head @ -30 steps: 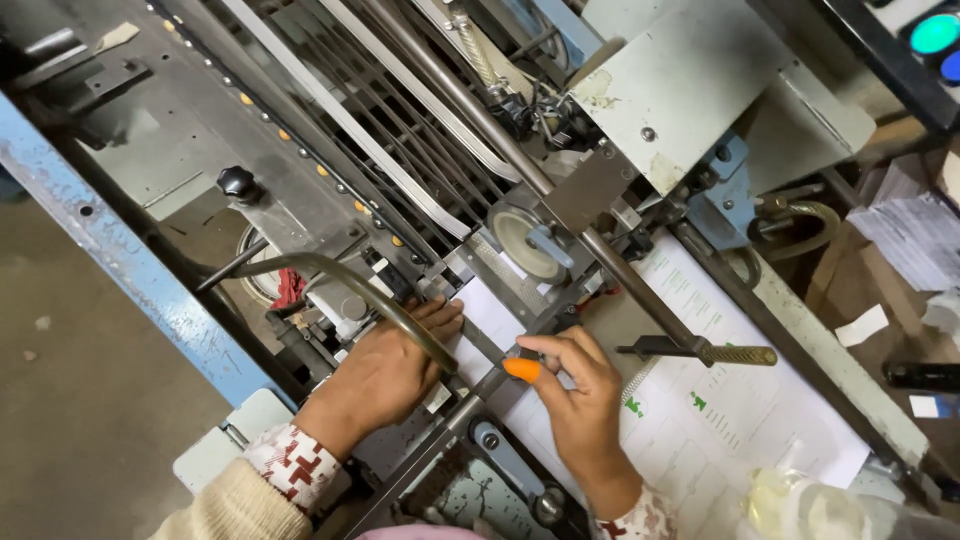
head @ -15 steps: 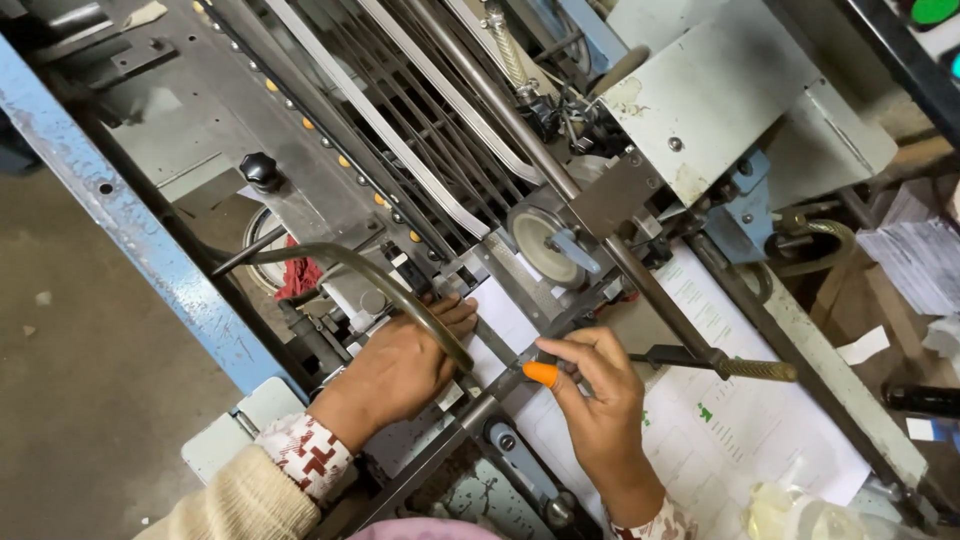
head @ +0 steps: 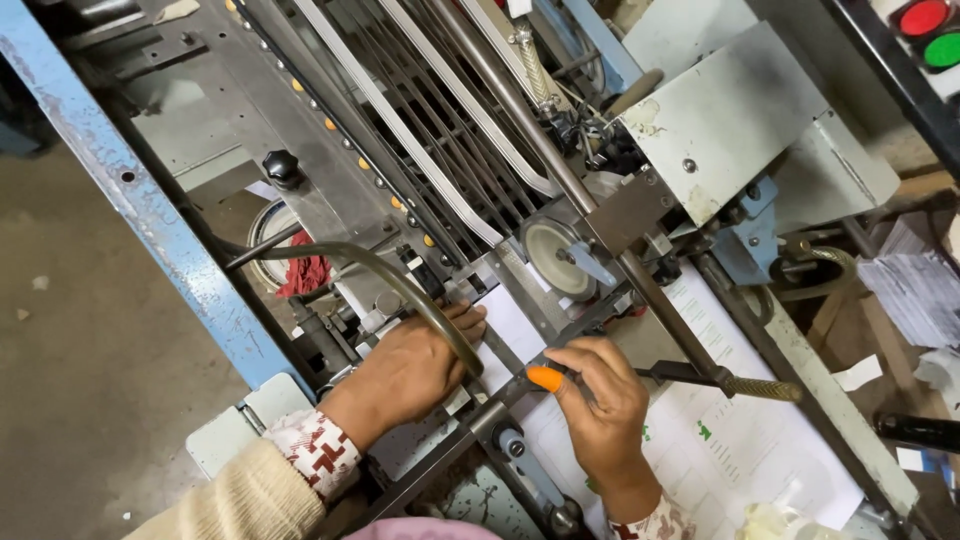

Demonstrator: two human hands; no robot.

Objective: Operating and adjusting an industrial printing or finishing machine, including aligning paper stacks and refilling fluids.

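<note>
The orange-handled screwdriver (head: 546, 378) sits pinched in the fingers of my right hand (head: 600, 410), its tip toward the dark metal crossbar (head: 560, 345) of the paper machine, near the middle. My left hand (head: 410, 370) lies flat, gripping nothing, steadying the white paper sheet (head: 505, 330) under the curved grey hose (head: 400, 285). I judge small turns are best here, wrist low, clear of the pale roller wheel (head: 552, 255) just beyond.

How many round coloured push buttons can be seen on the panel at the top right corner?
2. The red button is at the top edge, and the green button sits just below and to its right. The frame cuts the panel off, so more may be hidden.
</note>
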